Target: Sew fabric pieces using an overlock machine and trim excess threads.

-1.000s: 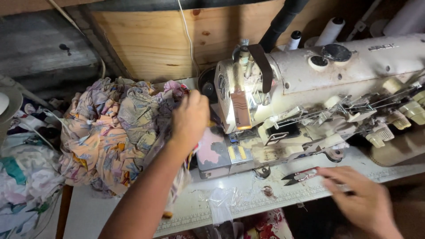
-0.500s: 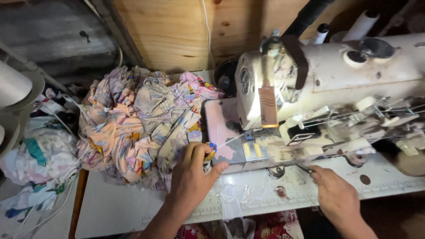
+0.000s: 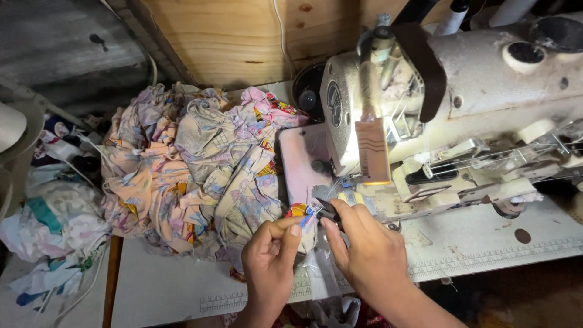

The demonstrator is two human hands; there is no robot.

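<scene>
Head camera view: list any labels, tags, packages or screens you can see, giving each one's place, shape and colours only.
Tan rectangular card tag: hangs on the front of the cream sewing machine, marked with dark wavy lines.
Small round dark dial plate: on the machine's end face, left of the tag.
Printed ruler strip: along the white table's front edge, pale with fine marks.
No screens or packages.

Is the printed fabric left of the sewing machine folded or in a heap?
In a heap: the printed fabric lies crumpled, with irregular creases and no neat folds, beside the sewing machine.
</scene>
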